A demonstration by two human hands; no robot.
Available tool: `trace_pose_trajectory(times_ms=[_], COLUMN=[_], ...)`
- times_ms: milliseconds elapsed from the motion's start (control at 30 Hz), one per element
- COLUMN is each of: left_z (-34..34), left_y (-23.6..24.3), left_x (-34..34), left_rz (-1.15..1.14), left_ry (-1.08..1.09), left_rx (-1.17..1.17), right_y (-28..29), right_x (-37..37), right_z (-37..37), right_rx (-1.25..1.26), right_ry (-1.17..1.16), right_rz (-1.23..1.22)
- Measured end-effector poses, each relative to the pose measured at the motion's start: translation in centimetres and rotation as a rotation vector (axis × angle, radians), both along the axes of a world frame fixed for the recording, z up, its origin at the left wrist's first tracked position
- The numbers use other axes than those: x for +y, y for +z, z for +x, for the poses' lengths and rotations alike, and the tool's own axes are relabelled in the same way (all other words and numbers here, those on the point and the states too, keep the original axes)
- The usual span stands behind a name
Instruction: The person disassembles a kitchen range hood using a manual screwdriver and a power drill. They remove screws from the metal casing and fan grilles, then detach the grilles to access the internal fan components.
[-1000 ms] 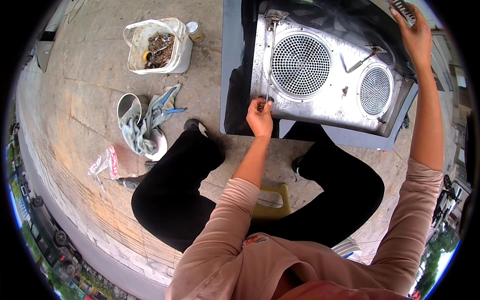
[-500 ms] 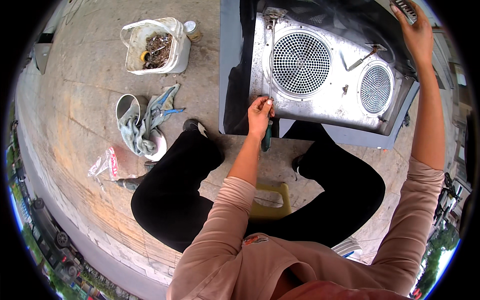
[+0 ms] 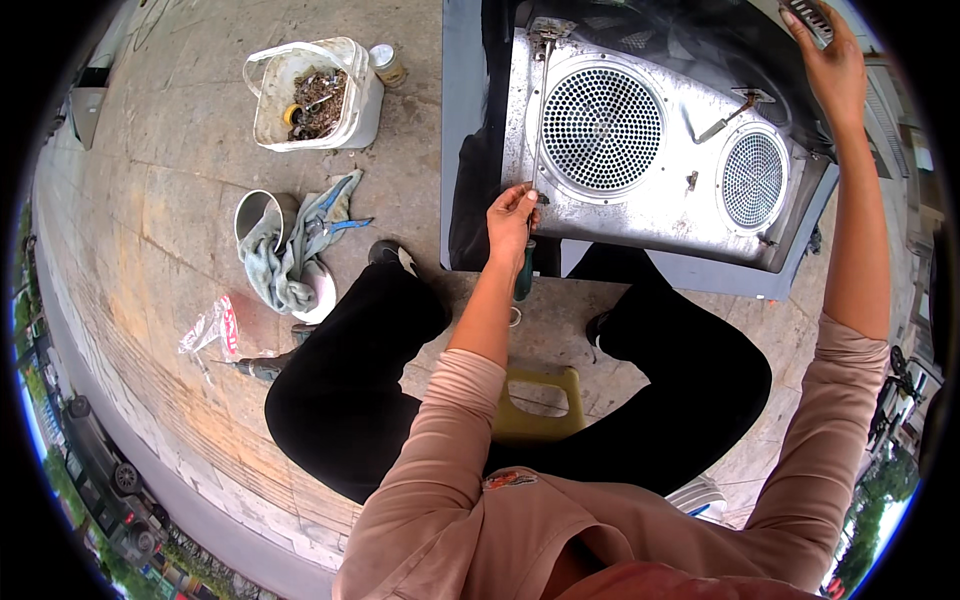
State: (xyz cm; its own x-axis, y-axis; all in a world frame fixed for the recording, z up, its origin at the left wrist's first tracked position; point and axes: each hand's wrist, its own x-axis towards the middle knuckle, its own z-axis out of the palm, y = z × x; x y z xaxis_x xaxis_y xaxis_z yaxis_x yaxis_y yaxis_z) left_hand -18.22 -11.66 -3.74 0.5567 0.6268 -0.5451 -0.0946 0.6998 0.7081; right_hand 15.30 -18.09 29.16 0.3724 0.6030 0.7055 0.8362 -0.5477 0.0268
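My left hand [image 3: 513,215] is closed around a long screwdriver, just above its dark green handle [image 3: 524,274]. A thin metal shaft [image 3: 541,125] runs from my fingers up to a small bracket [image 3: 550,28] at the top left of the open appliance's metal panel [image 3: 640,215]. That panel carries two round perforated grilles, a large one [image 3: 604,126] and a smaller one [image 3: 753,180]. At the far upper right, my right hand [image 3: 832,70] grips a slotted grey metal piece [image 3: 808,18], cut off by the picture's edge. Beside the smaller grille, a hinged arm [image 3: 715,128] hangs from another bracket.
On the pavement at left stand a white bucket [image 3: 365,118] of dirty bits and a lidded jar [image 3: 386,66]. Nearer lie a metal pot [image 3: 250,205], a grey rag [image 3: 262,265], blue-handled pliers [image 3: 345,223], a plastic bag [image 3: 215,328] and a power drill [image 3: 262,367]. A yellow stool [image 3: 572,395] is beneath me.
My left hand has shifted slightly left and up, and the screwdriver handle has swung left with it. A small ring now shows on the ground below the handle. The right hand stays in place.
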Motion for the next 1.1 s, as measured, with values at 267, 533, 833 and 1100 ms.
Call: trace_pose_trajectory(times_ms=[267,533,833,1100], left_z=[0.5,-0.2,-0.8,1.8], left_y=[-1.7,-1.0,-0.9,-1.2], left_x=[-1.1,-0.6,1.0,-1.2], left_rz=[0.238,0.26,0.029,0.512], left_ry=[0.203,0.136,-0.112,0.173], left_rx=[0.103,0.087,-0.083,0.274], right_y=[0.4,-0.4,0.2,-0.4], right_x=[0.5,0.4,-0.3,0.1], right_z=[-0.4,0.1,1.1,0.4], right_rx=[0.036,0.051,0.074,0.035], right_ry=[-0.043,-0.007,-0.071,0.043], right_rz=[-0.02,0.047,-0.028,0.055])
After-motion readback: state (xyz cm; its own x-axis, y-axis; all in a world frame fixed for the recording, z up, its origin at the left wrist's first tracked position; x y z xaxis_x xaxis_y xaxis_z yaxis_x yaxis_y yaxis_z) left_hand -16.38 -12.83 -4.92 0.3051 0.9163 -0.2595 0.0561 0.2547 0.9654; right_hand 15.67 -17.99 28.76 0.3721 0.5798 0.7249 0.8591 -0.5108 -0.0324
